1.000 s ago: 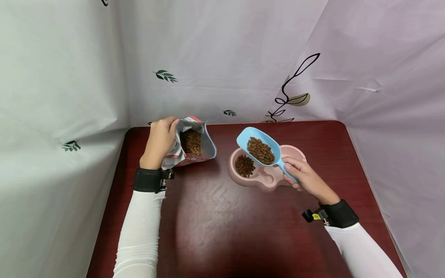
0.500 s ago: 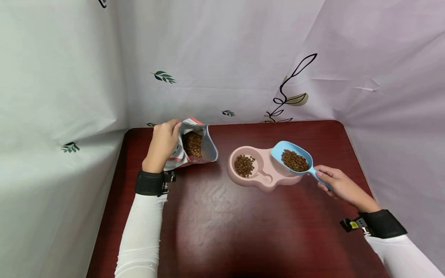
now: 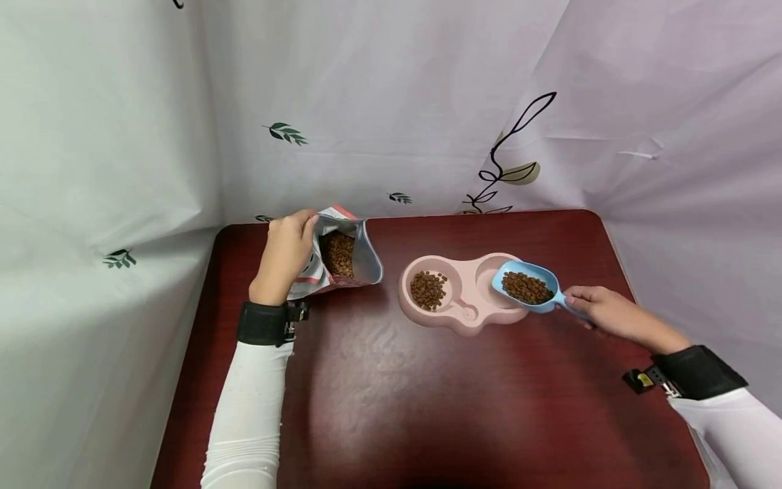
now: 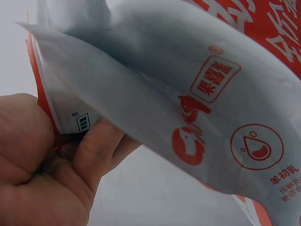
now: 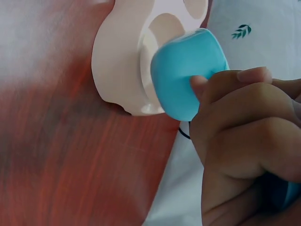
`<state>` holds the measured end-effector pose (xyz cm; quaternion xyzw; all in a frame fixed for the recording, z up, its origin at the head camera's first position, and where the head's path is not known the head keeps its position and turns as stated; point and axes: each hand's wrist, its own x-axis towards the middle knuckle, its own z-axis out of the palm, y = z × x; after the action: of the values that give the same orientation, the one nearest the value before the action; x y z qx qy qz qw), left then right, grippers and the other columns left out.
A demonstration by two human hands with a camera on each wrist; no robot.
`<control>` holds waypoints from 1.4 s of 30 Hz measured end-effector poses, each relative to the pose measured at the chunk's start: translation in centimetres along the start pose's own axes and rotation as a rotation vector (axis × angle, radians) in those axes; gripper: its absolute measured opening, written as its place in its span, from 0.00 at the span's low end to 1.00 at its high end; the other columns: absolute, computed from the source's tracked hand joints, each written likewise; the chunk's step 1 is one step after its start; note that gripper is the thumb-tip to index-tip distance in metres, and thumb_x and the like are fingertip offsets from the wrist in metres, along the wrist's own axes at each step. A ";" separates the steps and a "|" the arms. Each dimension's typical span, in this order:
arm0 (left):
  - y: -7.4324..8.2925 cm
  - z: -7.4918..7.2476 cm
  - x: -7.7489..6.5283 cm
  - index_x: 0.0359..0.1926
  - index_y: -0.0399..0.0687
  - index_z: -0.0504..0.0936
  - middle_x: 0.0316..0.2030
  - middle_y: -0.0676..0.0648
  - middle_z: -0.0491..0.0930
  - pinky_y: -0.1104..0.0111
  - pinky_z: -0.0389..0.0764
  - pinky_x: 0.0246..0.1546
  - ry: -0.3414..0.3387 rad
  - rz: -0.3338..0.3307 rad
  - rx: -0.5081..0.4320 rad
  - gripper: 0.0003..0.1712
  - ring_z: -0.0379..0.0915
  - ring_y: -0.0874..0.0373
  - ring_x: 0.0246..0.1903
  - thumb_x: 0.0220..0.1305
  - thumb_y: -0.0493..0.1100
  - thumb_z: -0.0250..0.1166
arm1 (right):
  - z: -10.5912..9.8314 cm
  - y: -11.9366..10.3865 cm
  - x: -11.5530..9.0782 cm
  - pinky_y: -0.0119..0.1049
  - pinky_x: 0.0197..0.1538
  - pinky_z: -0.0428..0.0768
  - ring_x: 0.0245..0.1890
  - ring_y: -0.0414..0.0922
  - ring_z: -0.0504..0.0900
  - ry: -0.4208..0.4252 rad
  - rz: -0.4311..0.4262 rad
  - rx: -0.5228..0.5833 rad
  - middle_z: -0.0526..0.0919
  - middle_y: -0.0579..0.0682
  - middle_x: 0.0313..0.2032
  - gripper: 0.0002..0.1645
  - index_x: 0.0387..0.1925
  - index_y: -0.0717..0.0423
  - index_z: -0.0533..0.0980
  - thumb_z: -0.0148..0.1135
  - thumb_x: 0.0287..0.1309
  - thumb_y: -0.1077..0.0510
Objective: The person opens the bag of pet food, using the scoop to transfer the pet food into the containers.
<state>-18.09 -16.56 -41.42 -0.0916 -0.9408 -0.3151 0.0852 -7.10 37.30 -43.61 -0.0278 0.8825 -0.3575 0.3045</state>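
Note:
My left hand (image 3: 284, 255) grips the upper edge of an opened foil bag of kibble (image 3: 366, 261) at the back left of the table. Brown pellets show inside its mouth. In the left wrist view, the fingers (image 4: 96, 146) are curled at the bag's edge. My right hand (image 3: 611, 312) grips the handle of a light blue scoop (image 3: 540, 307), which carries a heap of kibble (image 3: 527, 288). The scoop is above the right bowl of a pink double pet bowl (image 3: 467, 278). A small pile of kibble (image 3: 427, 291) lies in the left bowl.
The dark red wooden table (image 3: 391, 407) has rounded back corners. White cloth with a leaf pattern (image 3: 391, 102) hangs behind it and along both sides. The bag stands left of the double bowl, with a gap of tabletop between them.
My right hand has moved right with the loaded scoop, from over the left part of the double bowl to over its right bowl. The left hand and the bag have barely shifted.

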 end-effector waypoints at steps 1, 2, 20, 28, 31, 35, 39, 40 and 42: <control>0.1 0.0 0.0 0.58 0.33 0.83 0.52 0.32 0.85 0.54 0.78 0.37 -0.001 0.001 0.001 0.20 0.84 0.41 0.39 0.82 0.43 0.53 | -0.2 -0.2 0.1 0.36 0.18 0.65 0.15 0.38 0.61 -0.002 0.004 -0.020 0.69 0.48 0.21 0.20 0.56 0.62 0.74 0.43 0.83 0.51; 0.1 -0.1 0.0 0.59 0.33 0.83 0.52 0.32 0.85 0.54 0.78 0.38 -0.003 0.001 0.000 0.20 0.84 0.41 0.40 0.82 0.43 0.53 | -0.3 -0.3 0.1 0.35 0.18 0.65 0.14 0.38 0.61 -0.005 0.008 -0.040 0.69 0.48 0.21 0.20 0.56 0.62 0.74 0.42 0.83 0.52; 0.4 -0.3 0.2 0.57 0.34 0.84 0.51 0.33 0.86 0.50 0.82 0.42 -0.001 -0.002 0.002 0.19 0.85 0.41 0.42 0.82 0.43 0.53 | -1.6 -2.0 1.4 0.36 0.29 0.66 0.21 0.40 0.70 0.031 -0.035 -0.330 0.71 0.43 0.20 0.16 0.47 0.53 0.80 0.47 0.81 0.52; 0.2 -0.2 0.1 0.58 0.33 0.83 0.52 0.33 0.85 0.49 0.82 0.44 -0.001 -0.007 -0.005 0.20 0.85 0.41 0.45 0.82 0.43 0.53 | -1.7 -2.5 1.9 0.40 0.36 0.69 0.31 0.43 0.72 0.041 -0.063 -0.414 0.76 0.43 0.29 0.15 0.45 0.53 0.79 0.48 0.80 0.52; 0.1 -0.1 0.1 0.58 0.34 0.83 0.52 0.33 0.86 0.51 0.81 0.41 -0.002 -0.002 -0.004 0.20 0.85 0.41 0.42 0.82 0.43 0.53 | -1.6 -2.6 1.9 0.40 0.34 0.69 0.29 0.43 0.72 0.040 -0.069 -0.413 0.77 0.44 0.29 0.14 0.46 0.55 0.79 0.49 0.80 0.53; 0.1 -0.1 0.1 0.58 0.34 0.84 0.51 0.33 0.86 0.53 0.80 0.39 0.001 0.007 -0.009 0.20 0.84 0.43 0.38 0.82 0.43 0.53 | -1.3 -2.9 1.9 0.46 0.37 0.76 0.35 0.48 0.79 0.066 -0.079 -0.442 0.83 0.50 0.36 0.16 0.50 0.61 0.79 0.51 0.79 0.54; 0.1 -0.2 0.0 0.58 0.34 0.84 0.51 0.33 0.86 0.51 0.81 0.41 0.004 0.005 -0.015 0.19 0.85 0.42 0.41 0.82 0.43 0.53 | -1.0 -3.2 1.8 0.48 0.39 0.77 0.37 0.51 0.80 0.081 -0.064 -0.481 0.83 0.52 0.38 0.16 0.52 0.64 0.77 0.52 0.77 0.55; 0.1 -0.2 0.0 0.58 0.33 0.83 0.52 0.33 0.86 0.50 0.82 0.43 0.004 0.003 -0.016 0.19 0.85 0.41 0.43 0.82 0.43 0.53 | -0.9 -3.3 1.8 0.47 0.37 0.77 0.35 0.50 0.80 0.082 -0.058 -0.488 0.82 0.52 0.37 0.16 0.53 0.64 0.76 0.52 0.77 0.55; 0.1 -0.2 0.0 0.58 0.33 0.83 0.53 0.33 0.85 0.49 0.83 0.46 0.004 -0.002 -0.017 0.19 0.85 0.41 0.47 0.81 0.42 0.54 | -0.6 -3.5 1.7 0.44 0.33 0.73 0.30 0.46 0.75 0.085 -0.046 -0.505 0.79 0.50 0.33 0.16 0.53 0.64 0.75 0.51 0.77 0.55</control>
<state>-18.04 -16.63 -41.22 -0.0906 -0.9379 -0.3235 0.0861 -9.43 34.64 -41.89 -0.1079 0.9549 -0.1332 0.2425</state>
